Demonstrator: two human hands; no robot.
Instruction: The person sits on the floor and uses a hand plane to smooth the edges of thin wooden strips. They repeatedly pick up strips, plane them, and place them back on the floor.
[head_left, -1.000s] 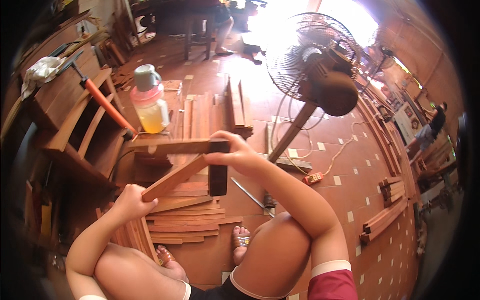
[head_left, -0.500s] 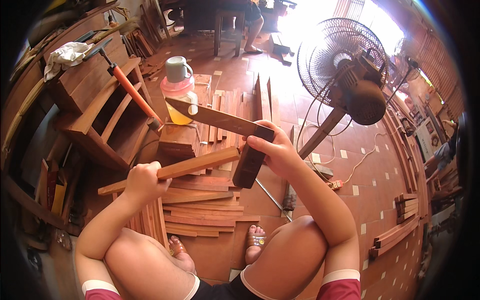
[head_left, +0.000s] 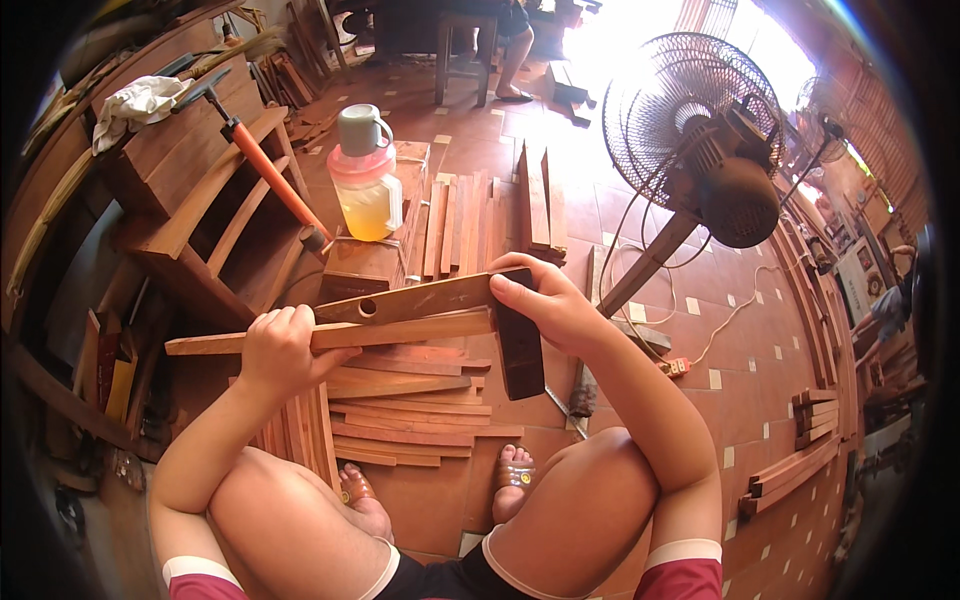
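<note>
My left hand (head_left: 284,350) is closed around a long wooden strip (head_left: 420,328) that lies nearly level in front of me. In my right hand (head_left: 548,300) is a try square, its thick dark stock (head_left: 520,350) hanging down past the strip's right end. The square's long flat blade (head_left: 415,298), with a round hole near its tip, runs along the strip's upper edge and reaches to my left fingers. The strip's right end meets the stock or sits very close to it.
Cut wooden strips (head_left: 405,415) lie on the tiled floor before my feet. A jug of yellow liquid (head_left: 366,195) stands on a wooden block. An orange-handled tool (head_left: 265,172) leans on wooden furniture (head_left: 190,230) at left. A pedestal fan (head_left: 735,190) and power strip (head_left: 677,367) are at right.
The square's blade has swung down from a slant above onto the strip. The strip has levelled and shifted slightly left. Both hands keep their hold.
</note>
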